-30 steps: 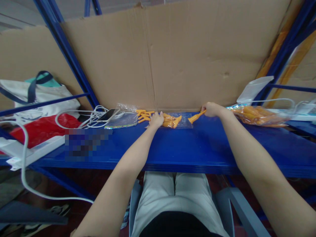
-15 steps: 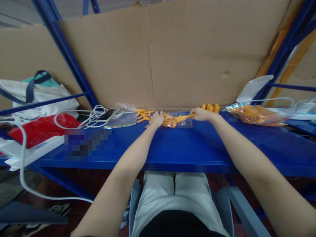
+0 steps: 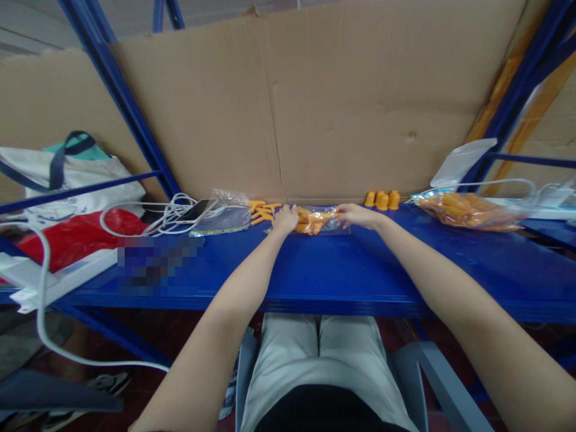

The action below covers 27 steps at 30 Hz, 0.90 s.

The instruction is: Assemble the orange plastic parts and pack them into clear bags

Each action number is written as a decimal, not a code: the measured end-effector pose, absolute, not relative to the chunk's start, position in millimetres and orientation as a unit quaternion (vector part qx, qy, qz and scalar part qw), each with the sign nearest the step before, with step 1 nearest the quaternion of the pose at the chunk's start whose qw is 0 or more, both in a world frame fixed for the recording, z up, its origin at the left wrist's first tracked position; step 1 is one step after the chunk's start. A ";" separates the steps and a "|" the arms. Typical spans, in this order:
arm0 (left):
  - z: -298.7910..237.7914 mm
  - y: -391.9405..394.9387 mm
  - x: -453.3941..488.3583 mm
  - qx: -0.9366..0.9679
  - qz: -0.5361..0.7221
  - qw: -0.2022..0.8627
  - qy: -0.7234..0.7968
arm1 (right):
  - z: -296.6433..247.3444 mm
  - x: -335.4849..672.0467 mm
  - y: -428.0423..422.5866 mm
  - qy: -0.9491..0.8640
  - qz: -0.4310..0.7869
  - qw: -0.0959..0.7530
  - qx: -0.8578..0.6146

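Observation:
A clear plastic bag (image 3: 344, 229) lies on the blue shelf, with several orange plastic pieces (image 3: 310, 223) inside it. My left hand (image 3: 286, 219) is closed over the bag's left end, its fingertips partly hidden. At the right end my right hand (image 3: 360, 216) has its fingers pinched around the tip of a slim orange piece (image 3: 330, 215) that points left into the bag. Loose orange peg-like pieces (image 3: 263, 211) lie in a small pile just left of my left hand. Behind my right hand stand several orange cone-shaped pieces (image 3: 381, 200).
A full clear bag of orange parts (image 3: 468, 211) lies at the right. To the left are a flat clear bag (image 3: 222, 219), a phone (image 3: 197, 210), white cables (image 3: 168, 222), a red bag (image 3: 85, 235) and a tote bag (image 3: 90, 180). A cardboard sheet (image 3: 360, 108) closes off the back.
My right hand has moved left toward the plastic bag, and less of the slim orange piece shows. The cone-shaped pieces behind it are now more exposed. My left hand has barely moved.

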<state>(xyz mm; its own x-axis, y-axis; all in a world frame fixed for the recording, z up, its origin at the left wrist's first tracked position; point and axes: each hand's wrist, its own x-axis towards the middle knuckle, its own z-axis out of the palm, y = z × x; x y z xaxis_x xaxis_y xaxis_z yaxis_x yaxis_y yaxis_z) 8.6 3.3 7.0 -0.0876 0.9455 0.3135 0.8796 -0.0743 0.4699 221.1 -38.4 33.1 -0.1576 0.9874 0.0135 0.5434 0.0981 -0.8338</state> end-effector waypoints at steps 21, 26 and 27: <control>18.4 -2.6 7.6 0.634 0.309 0.105 0.701 | 30.6 197.9 -38.5 -0.429 0.602 0.460 -0.492; 20.0 3.3 9.5 0.641 0.338 0.114 0.680 | 25.4 199.1 -36.5 -0.459 0.629 0.425 -0.462; 19.8 4.5 9.7 0.640 0.342 0.116 0.678 | 24.3 200.1 -36.0 -0.468 0.635 0.417 -0.451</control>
